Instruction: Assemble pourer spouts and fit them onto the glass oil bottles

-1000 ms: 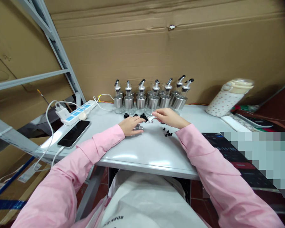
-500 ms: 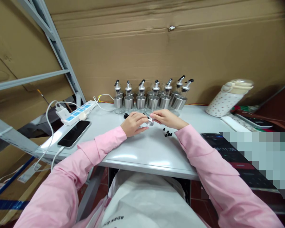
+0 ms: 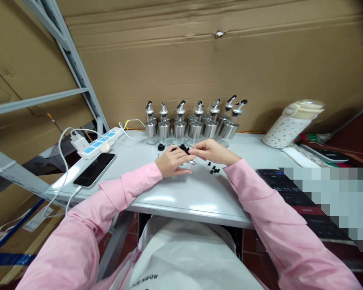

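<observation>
My left hand [image 3: 173,161] is curled around a small silvery spout piece [image 3: 190,162], low over the table, its thumb beneath. Close by on the right, my right hand [image 3: 210,152] pinches at something small and dark, mostly hidden by the fingertips. Black round stoppers [image 3: 161,147] lie behind my left hand, and more dark parts [image 3: 183,148] show between the hands. Several tiny black caps [image 3: 214,170] are scattered to the right. Behind them, glass and steel bottles [image 3: 195,129] with silver pour spouts stand in a row.
A white power strip [image 3: 100,144] and a phone [image 3: 94,170] with cables lie on the left of the table [image 3: 169,201]. On the right are a patterned flask [image 3: 286,127], a white strip and a large phone showing a timer [image 3: 302,201]. Cardboard stands behind.
My left hand has shifted slightly right and down, its fingers straighter. The silvery piece is lower and more covered. More black parts show behind the hands.
</observation>
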`<state>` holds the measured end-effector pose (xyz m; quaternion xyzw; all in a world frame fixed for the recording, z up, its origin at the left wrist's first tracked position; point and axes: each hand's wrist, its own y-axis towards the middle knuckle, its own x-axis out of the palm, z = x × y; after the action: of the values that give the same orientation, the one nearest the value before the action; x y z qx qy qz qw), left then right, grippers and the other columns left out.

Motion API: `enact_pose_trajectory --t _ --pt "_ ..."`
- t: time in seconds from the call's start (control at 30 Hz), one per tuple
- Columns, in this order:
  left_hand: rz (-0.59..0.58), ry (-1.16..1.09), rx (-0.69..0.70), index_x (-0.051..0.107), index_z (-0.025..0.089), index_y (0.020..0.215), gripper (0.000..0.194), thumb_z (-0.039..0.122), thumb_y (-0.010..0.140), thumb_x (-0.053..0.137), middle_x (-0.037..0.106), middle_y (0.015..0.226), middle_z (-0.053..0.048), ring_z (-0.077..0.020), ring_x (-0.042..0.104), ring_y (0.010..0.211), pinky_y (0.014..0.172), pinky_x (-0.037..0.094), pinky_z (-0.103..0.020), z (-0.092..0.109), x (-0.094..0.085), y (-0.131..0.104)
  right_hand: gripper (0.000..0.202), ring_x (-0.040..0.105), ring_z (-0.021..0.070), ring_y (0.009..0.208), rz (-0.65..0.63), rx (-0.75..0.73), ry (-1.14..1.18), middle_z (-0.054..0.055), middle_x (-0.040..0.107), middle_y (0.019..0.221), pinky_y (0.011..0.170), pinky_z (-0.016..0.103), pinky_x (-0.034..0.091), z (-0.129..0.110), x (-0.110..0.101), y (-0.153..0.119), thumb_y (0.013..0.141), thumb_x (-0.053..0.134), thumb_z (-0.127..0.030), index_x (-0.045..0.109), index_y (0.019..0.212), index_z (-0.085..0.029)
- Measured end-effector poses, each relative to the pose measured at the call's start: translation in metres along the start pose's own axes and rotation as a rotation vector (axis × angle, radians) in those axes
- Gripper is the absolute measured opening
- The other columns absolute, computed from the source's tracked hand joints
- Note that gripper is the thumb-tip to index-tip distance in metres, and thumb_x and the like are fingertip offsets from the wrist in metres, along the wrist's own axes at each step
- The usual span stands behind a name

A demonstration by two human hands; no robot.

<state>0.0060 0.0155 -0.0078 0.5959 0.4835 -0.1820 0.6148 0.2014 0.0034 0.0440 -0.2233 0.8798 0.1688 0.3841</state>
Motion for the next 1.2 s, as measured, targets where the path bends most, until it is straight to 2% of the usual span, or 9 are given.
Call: enact_pose_trajectory --t 0.17,0.23,0.3,0.4,0.53,0.73,0.97,1.2 --pt "-0.045 0.018 0.03 0.057 0.022 0.108 0.036 0.047 0.091 0.036 0.067 0.092 -0.004 -0.0168 0.058 0.092 0.088 0.035 -0.035 0.0 0.003 -0.001 0.047 0.037 0.0076 0.044 -0.004 0.001 0.041 -0.002 0.045 0.044 0.046 0.022 0.029 -0.002 -0.005 -0.002 0.077 0.045 -0.057 0.057 0.059 -0.014" --pt "-0.062 0.016 0.013 0.057 0.023 0.107 0.035 0.045 0.091 0.036 0.066 0.091 -0.005 -0.0167 0.057 0.093 0.088 0.035 -0.035 -0.001 0.003 -0.001 0.046 0.041 0.0084 0.046 0.031 0.017 0.042 -0.001 0.05 0.048 0.048 0.023 0.033 0.007 -0.014 -0.004 0.077 0.046 -0.056 0.06 0.064 -0.014" --pt "-0.07 0.013 -0.003 0.058 0.022 0.105 0.034 0.044 0.091 0.036 0.066 0.091 -0.005 -0.0167 0.057 0.092 0.088 0.035 -0.034 -0.002 0.003 -0.001 0.041 0.046 0.0103 0.049 0.063 0.092 -0.032 0.0 0.054 0.051 0.05 0.024 0.036 0.021 -0.024 -0.006 0.072 0.054 -0.054 0.062 0.066 -0.015" --pt "-0.067 0.02 -0.007 0.059 0.021 0.103 0.034 0.044 0.091 0.036 0.066 0.091 -0.006 -0.0167 0.057 0.091 0.088 0.036 -0.034 -0.002 0.002 -0.002 0.027 0.056 0.0147 0.059 -0.066 0.174 -0.155 0.002 0.065 0.062 0.058 0.026 0.041 0.046 -0.036 -0.007 0.063 0.064 -0.044 0.068 0.068 -0.017" --pt "-0.048 0.031 0.014 0.059 0.021 0.102 0.035 0.044 0.091 0.035 0.067 0.089 -0.005 -0.0163 0.058 0.087 0.087 0.036 -0.033 -0.001 0.002 -0.002 0.016 0.06 0.0171 0.063 -0.198 0.21 -0.23 0.001 0.069 0.067 0.063 0.027 0.044 0.065 -0.035 -0.006 0.058 0.067 -0.029 0.072 0.07 -0.02" --pt "-0.012 0.02 0.035 0.059 0.02 0.1 0.033 0.043 0.091 0.036 0.067 0.086 -0.004 -0.015 0.059 0.083 0.085 0.035 -0.032 0.001 -0.001 -0.001 0.016 0.058 0.015 0.06 -0.24 0.229 -0.253 -0.002 0.066 0.061 0.06 0.025 0.043 0.061 -0.026 -0.003 0.056 0.064 -0.021 0.071 0.07 -0.021" --pt "-0.007 0.023 0.031 0.059 0.02 0.099 0.033 0.043 0.09 0.037 0.067 0.084 -0.004 -0.0151 0.059 0.082 0.085 0.036 -0.031 0.0 0.0 -0.001 0.013 0.06 0.0162 0.065 -0.148 0.191 -0.269 0.002 0.068 0.068 0.065 0.026 0.044 0.057 -0.027 -0.003 0.063 0.061 -0.024 0.068 0.072 -0.018" --pt "0.042 0.028 0.06 0.058 0.019 0.097 0.029 0.041 0.09 0.041 0.067 0.083 -0.003 -0.0142 0.059 0.08 0.083 0.037 -0.03 -0.001 0.001 -0.001 0.02 0.057 0.0146 0.062 -0.225 0.245 -0.32 0.001 0.067 0.067 0.062 0.024 0.042 0.053 -0.022 -0.002 0.061 0.063 -0.022 0.071 0.079 -0.017"
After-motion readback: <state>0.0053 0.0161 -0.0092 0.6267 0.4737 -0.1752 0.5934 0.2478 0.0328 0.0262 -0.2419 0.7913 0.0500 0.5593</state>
